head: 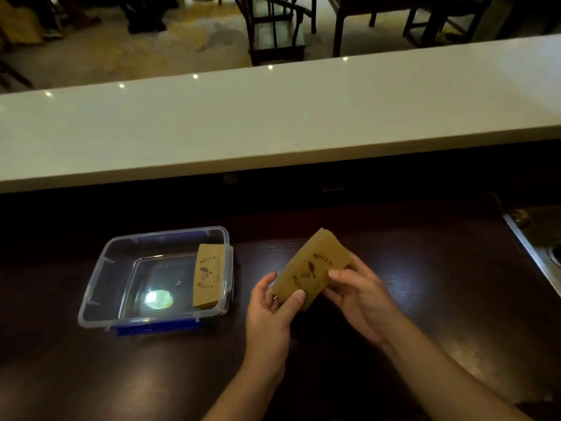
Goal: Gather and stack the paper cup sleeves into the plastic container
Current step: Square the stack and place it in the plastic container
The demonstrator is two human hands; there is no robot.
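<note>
A stack of flat brown paper cup sleeves point(312, 265) with a dark bird print is held tilted above the dark wooden counter, to the right of the container. My left hand point(270, 311) grips its lower left end, thumb on top. My right hand point(361, 296) holds its right side. A clear plastic container point(100, 284) with blue clips sits on the counter at the left. Inside it, against the right wall, lies another pile of brown sleeves point(209, 275). The remainder of the container floor is bare, with a bright light reflection.
A raised white counter ledge point(273, 117) runs across behind the dark worktop point(425, 299). A metal sink edge point(534, 247) shows at the far right. Dark chairs and tables stand on the floor beyond the ledge.
</note>
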